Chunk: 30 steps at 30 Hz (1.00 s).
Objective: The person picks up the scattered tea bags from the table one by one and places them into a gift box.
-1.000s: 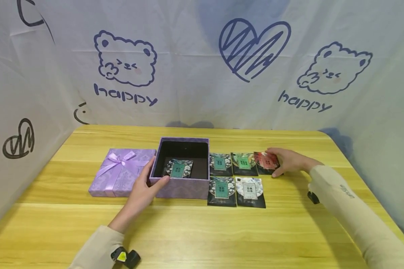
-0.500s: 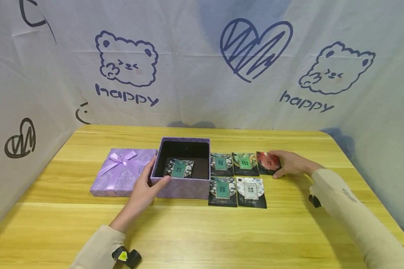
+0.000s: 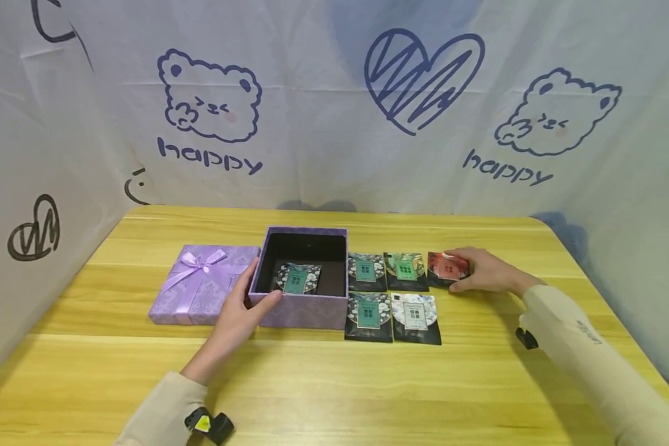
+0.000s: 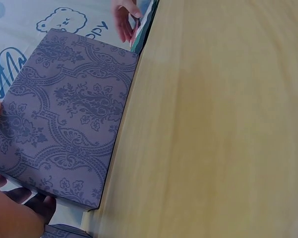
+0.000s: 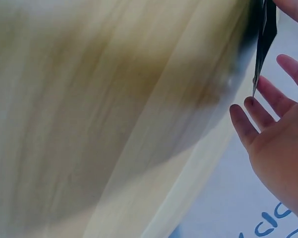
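Note:
In the head view my left hand (image 3: 238,318) grips the near left corner of an uncovered purple gift box (image 3: 301,312), thumb over its front rim and fingers along its side. A teal-labelled tea sachet (image 3: 298,280) lies in the box's dark interior. My right hand (image 3: 486,271) pinches a red and black tea sachet (image 3: 447,267) by its right side, thumb at the near edge. Seen from the right wrist, the dark sachet (image 5: 266,42) stands edge-on between thumb and fingers. The left wrist view shows the box's patterned wall (image 4: 72,114).
Beside the box lie two teal-labelled sachets (image 3: 366,272), a green sachet (image 3: 406,272) and a white-topped sachet (image 3: 415,318). The purple lid (image 3: 201,291) with its ribbon bow is left of the box. A printed white cloth (image 3: 312,124) hangs behind the wooden table (image 3: 323,390).
The red sachet has shifted slightly to the right with my right hand, widening its gap from the green sachet. My left hand keeps its place on the box.

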Tool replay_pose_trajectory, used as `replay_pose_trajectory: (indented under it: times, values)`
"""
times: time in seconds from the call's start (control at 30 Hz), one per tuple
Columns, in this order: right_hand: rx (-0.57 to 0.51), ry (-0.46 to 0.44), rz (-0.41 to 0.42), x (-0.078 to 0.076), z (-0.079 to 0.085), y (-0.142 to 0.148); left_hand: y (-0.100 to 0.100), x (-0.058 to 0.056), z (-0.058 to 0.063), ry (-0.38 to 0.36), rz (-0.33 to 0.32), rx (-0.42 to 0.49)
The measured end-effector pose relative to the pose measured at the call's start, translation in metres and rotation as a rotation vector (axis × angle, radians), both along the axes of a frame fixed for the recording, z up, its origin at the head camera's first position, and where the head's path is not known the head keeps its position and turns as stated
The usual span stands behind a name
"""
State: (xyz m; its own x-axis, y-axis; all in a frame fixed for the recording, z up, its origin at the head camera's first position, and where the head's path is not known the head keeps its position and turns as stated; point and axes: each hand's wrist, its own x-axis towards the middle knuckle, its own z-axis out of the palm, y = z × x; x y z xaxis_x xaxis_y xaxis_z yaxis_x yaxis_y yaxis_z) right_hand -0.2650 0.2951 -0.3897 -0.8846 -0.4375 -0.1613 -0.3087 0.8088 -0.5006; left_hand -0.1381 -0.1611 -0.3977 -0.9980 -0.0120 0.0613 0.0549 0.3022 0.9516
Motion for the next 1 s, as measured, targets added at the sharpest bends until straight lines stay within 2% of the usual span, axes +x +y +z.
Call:
replay_pose_trajectory:
  times: [0.37, 0.73, 1.0]
  values:
    - [0.074, 0.056, 0.018, 0.004, 0.011, -0.005, -0.001, 0.0, -0.002, 0.009, 0.001, 0.006]
    - [0.038, 0.078, 0.034, 0.005, 0.022, -0.005, 0.0, 0.0, -0.002, 0.005, -0.002, -0.002]
    - [0.032, 0.089, 0.06, 0.009, 0.03, -0.017, 0.0, 0.0, 0.0, 0.016, -0.001, 0.006]
